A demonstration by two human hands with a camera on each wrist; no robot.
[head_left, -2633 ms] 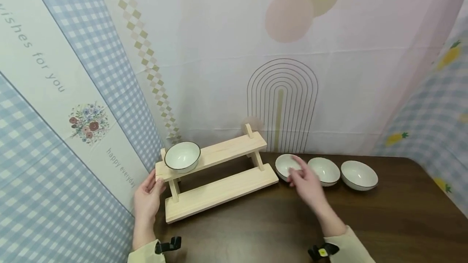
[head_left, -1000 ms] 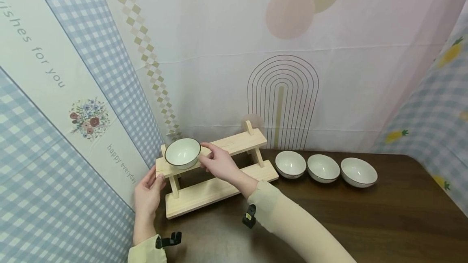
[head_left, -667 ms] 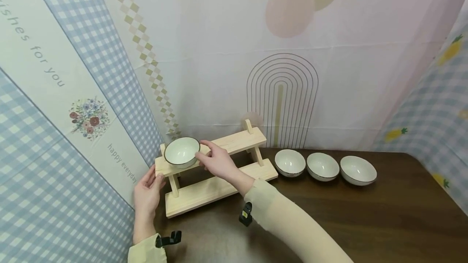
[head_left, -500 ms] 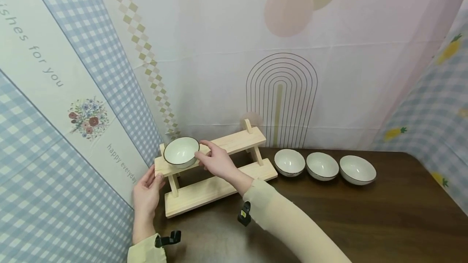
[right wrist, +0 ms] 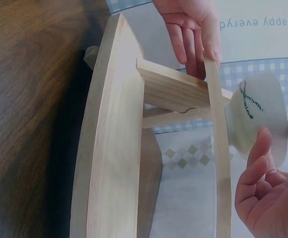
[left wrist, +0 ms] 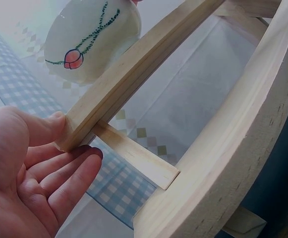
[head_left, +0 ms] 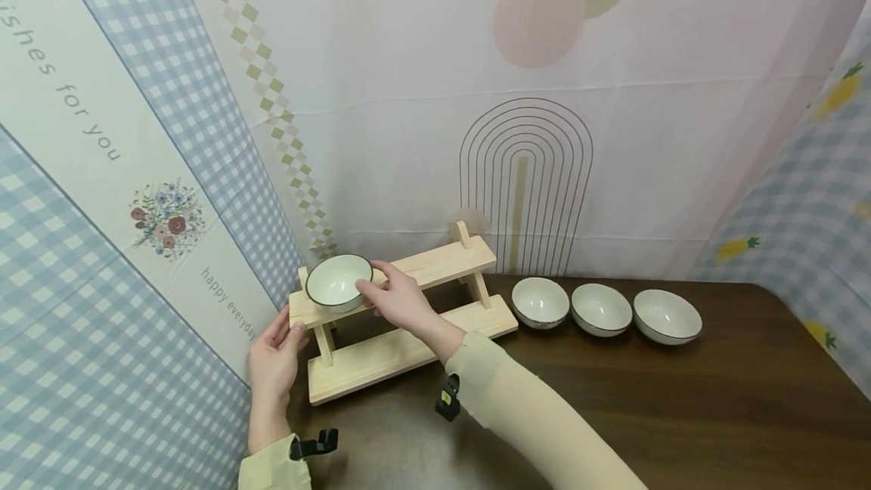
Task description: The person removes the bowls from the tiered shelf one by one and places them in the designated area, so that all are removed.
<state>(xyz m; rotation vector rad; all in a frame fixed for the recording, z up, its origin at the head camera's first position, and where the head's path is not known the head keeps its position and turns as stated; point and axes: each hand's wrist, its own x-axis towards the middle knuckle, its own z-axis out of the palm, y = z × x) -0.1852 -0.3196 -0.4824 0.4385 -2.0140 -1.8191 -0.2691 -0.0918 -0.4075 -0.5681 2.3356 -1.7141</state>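
Note:
A two-tier wooden shelf point(head_left: 415, 342) stands at an angle on the table. On the left end of its upper board sits a white bowl point(head_left: 338, 283) with a dark rim; the right wrist view shows a green sprig on its outside. My right hand point(head_left: 406, 302) holds this bowl by its right side, thumb at the rim and fingers against the outer wall. With thumb above and fingers below, my left hand point(left wrist: 39, 168) grips the left end of the upper board. A pink flower marks the bowl point(left wrist: 91, 42) in the left wrist view.
Three similar bowls, a left one point(head_left: 540, 303), a middle one point(head_left: 601, 310) and a right one point(head_left: 667, 317), stand in a row on the dark wooden table point(head_left: 680, 414), right of the shelf. Hanging cloths point(head_left: 381, 97) enclose the back and sides.
My right hand has moved left from above the table bowls to the bowl on the shelf and taken hold of it. Its thumb has lately slid over the rim. My left hand stays put.

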